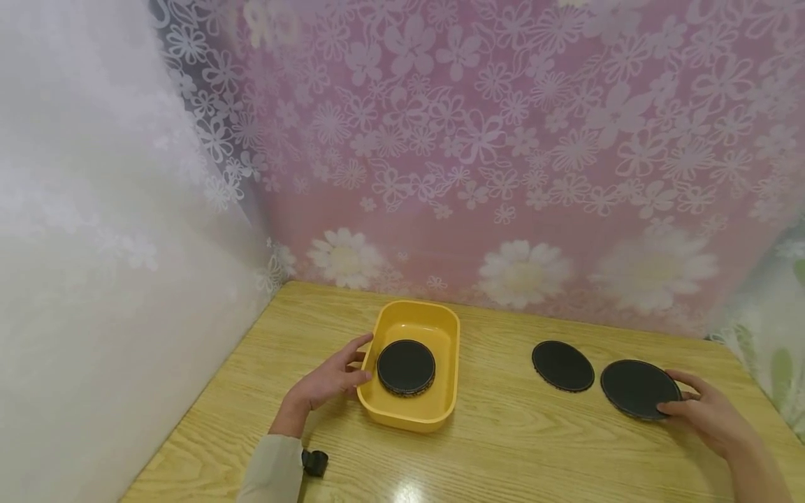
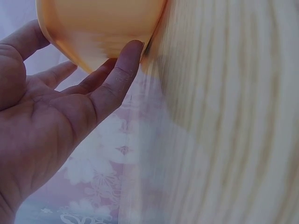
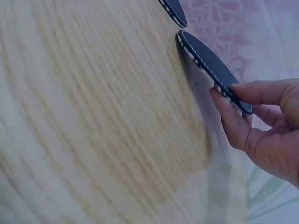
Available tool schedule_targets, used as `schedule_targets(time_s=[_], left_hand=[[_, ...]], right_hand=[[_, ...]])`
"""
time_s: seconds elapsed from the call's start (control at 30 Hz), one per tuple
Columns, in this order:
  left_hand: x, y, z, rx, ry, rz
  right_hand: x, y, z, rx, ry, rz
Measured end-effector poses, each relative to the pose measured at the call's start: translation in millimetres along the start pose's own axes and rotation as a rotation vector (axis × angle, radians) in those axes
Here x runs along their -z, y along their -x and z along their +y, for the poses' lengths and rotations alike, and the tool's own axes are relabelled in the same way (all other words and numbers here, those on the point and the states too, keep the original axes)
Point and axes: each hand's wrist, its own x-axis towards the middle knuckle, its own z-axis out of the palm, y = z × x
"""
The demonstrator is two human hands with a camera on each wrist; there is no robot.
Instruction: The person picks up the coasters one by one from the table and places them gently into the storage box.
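Observation:
My right hand [image 1: 711, 412] pinches a round black coaster [image 1: 640, 389] at its right edge, thumb on top and fingers underneath. In the right wrist view that coaster [image 3: 210, 60] is tilted, its near edge raised off the table and its stitched rim showing. Just left of it, a second black coaster [image 1: 562, 365] lies on the table. My left hand [image 1: 330, 381] rests against the left side of a yellow rectangular container [image 1: 448, 405], its fingers spread along the outer wall. Inside the container sits a short stack of black coasters [image 1: 406, 367].
The light wood-grain table [image 1: 503, 447] meets a pink flowered cloth [image 1: 434, 244] at the back. Pale cloth [image 1: 126, 293] hangs along the left side, with another flowered cloth [image 1: 776, 349] at the right. A small black object [image 1: 314, 462] shows beside the left sleeve [image 1: 273, 468].

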Motion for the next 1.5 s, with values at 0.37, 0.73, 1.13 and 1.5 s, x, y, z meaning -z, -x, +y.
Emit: schedule_targets(time_s=[0.37, 0.73, 1.13, 1.5], left_hand=[[1.8, -0.1, 1.1, -0.007, 0.016, -0.023], [2.3, 0.6, -0.1, 0.000, 0.031, -0.010], [0.9, 0.1, 0.4, 0.001, 0.028, -0.019], [1.7, -0.1, -0.7, 0.001, 0.033, -0.027]], right_hand=[[3.2, 8.6, 15.2, 0.106, -0.513, -0.228], [-32.1, -5.1, -14.0, 0.222, -0.542, -0.324], [-75.9, -9.2, -35.1, 0.287, -0.576, -0.409], [-113.3, -14.8, -54.6, 0.335, -0.504, -0.417]])
